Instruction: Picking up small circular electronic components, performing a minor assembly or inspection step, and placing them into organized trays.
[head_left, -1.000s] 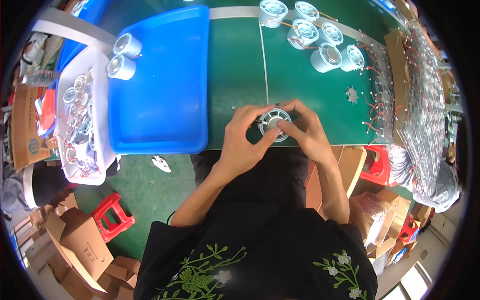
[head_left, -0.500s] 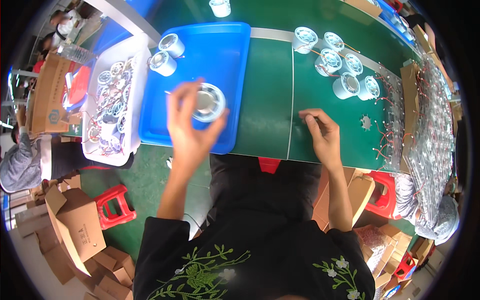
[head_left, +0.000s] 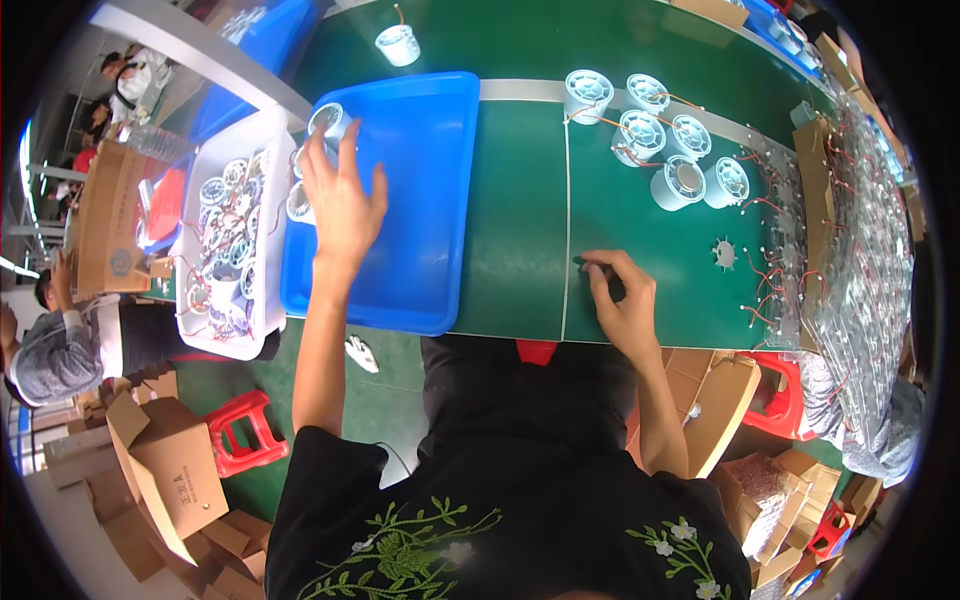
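Note:
My left hand (head_left: 343,195) is over the left side of a blue tray (head_left: 420,210), fingers spread and nothing in its grasp. Under and beside its fingers stand white, round motor-like cylinders: one at the tray's back corner (head_left: 330,118), another partly hidden by the fingers, and a third (head_left: 299,205) by the tray's left wall. My right hand (head_left: 625,300) is at the green table's front, thumb and fingers curled together at the tips; whether anything small is between them is hidden. Beyond it several similar cylinders (head_left: 678,184) stand grouped, some with thin wires.
Left of the tray is a white bin (head_left: 270,300) of wired round parts. A lone cylinder (head_left: 398,45) stands behind the tray. At the right lie a small toothed metal disc (head_left: 723,253), red-wired parts (head_left: 768,268) and clear plastic packing (head_left: 865,290). Another person (head_left: 60,345) sits at far left.
My left hand has moved left and let go of the cylinder it held, which now stands at the tray's left side. My right hand keeps its curled pose. The view has shifted slightly.

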